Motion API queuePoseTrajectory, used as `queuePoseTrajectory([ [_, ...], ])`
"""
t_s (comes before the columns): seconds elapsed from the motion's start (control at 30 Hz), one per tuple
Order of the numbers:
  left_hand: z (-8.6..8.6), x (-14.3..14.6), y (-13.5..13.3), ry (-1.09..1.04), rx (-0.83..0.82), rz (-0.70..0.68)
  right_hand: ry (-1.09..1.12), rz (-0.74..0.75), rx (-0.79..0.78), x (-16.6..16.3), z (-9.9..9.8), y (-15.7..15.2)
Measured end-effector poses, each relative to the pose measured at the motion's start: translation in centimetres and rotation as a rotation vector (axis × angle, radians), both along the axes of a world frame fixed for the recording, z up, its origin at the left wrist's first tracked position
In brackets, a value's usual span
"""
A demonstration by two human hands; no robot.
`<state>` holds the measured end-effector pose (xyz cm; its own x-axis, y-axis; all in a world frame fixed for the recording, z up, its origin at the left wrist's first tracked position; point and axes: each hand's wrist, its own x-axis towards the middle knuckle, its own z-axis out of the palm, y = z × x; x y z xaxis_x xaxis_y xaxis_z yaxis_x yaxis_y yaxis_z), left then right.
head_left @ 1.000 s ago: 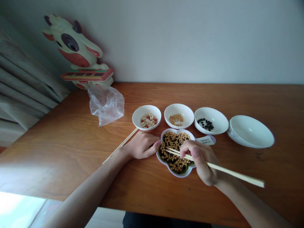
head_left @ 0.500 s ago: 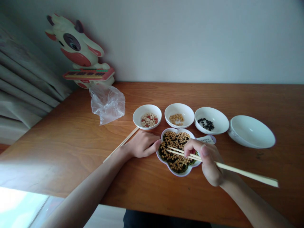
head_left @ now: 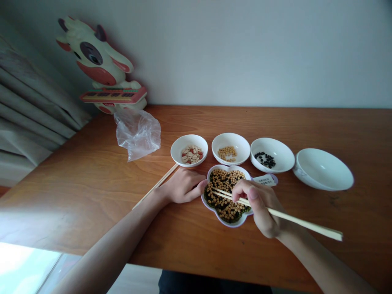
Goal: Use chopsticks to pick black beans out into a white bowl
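My right hand [head_left: 260,206] is closed around a pair of chopsticks [head_left: 301,221], their tips close together among the yellow soybeans in a flower-shaped dish [head_left: 204,202]. Dark and green beans show between the soybeans. I cannot tell whether the tips pinch a bean. My left hand [head_left: 185,185] rests on the table at the dish's left side, thumb and fingers on its rim. Behind the dish, one white bowl [head_left: 179,148] holds flat pale seeds with red bits, another bowl [head_left: 241,143] holds soybeans, and a third bowl [head_left: 281,151] holds black beans.
A fourth white bowl [head_left: 324,169] stands at the right, with no contents visible. Another pair of chopsticks [head_left: 153,188] lies partly behind my left wrist. A clear plastic bag [head_left: 137,134] and a cow-shaped toy keyboard [head_left: 113,96] are at the back left. A label [head_left: 266,180] is beside the dish.
My right hand and its chopsticks have shifted slightly left, the tips still over the soybeans. My left hand stays at the dish's rim.
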<state>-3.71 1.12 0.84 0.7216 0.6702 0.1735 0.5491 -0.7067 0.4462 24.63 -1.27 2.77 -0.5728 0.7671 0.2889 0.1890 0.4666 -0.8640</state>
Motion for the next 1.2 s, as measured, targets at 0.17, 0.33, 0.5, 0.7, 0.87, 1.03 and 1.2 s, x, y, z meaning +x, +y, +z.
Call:
queuePoseTrajectory([
  [0.17,0.0,0.0,0.0,-0.013,-0.007,-0.008,0.058,-0.030,-0.005,-0.3,-0.2,0.0],
  [0.33,-0.2,-0.1,0.0,0.005,-0.010,0.000,0.152,-0.076,-0.006,0.7,-0.5,0.1],
  [0.5,-0.3,-0.1,0.0,0.007,-0.011,0.012,0.137,-0.148,-0.036,1.7,-0.2,0.6],
  [0.7,-0.3,-0.1,0.0,-0.001,-0.014,0.002,-0.040,-0.088,-0.057,0.6,0.3,0.1],
  [0.87,-0.2,0.0,0.0,0.014,-0.015,0.004,-0.083,-0.056,-0.057,0.0,0.3,-0.1],
  [1.03,0.0,0.1,-0.1,0.023,-0.013,0.008,-0.074,-0.057,-0.059,-0.2,0.4,0.0],
  [1.2,0.0,-0.1,-0.1,0.028,-0.010,0.004,0.003,-0.084,-0.055,-0.3,0.1,0.0],
])
